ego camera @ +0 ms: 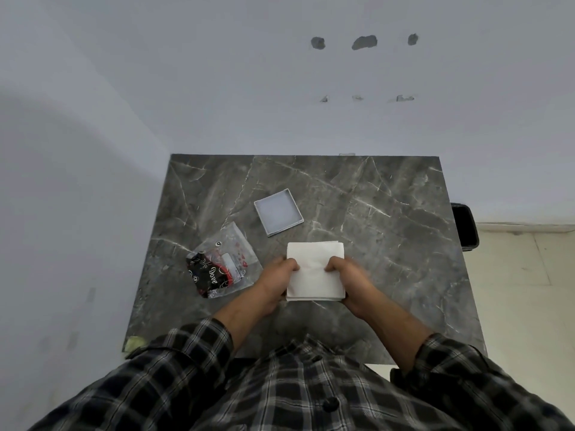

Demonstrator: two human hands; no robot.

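Just before the shallow square grey tray (278,212) on the bench (389,213), left hand (275,283) and right hand (350,279) grip the folded white paper napkin stack (314,269), thumbs on top.

Matt white paper napkins (314,269), polished marble-look table (389,213), glossy, probably plastic bag (231,244)

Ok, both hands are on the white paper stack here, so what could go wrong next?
The left hand and right hand grip the white paper stack only at its sides. The loose layers showing at its near edge could slip or fan apart. The plastic bag lies close beside the left hand, so a sideways move might nudge it.
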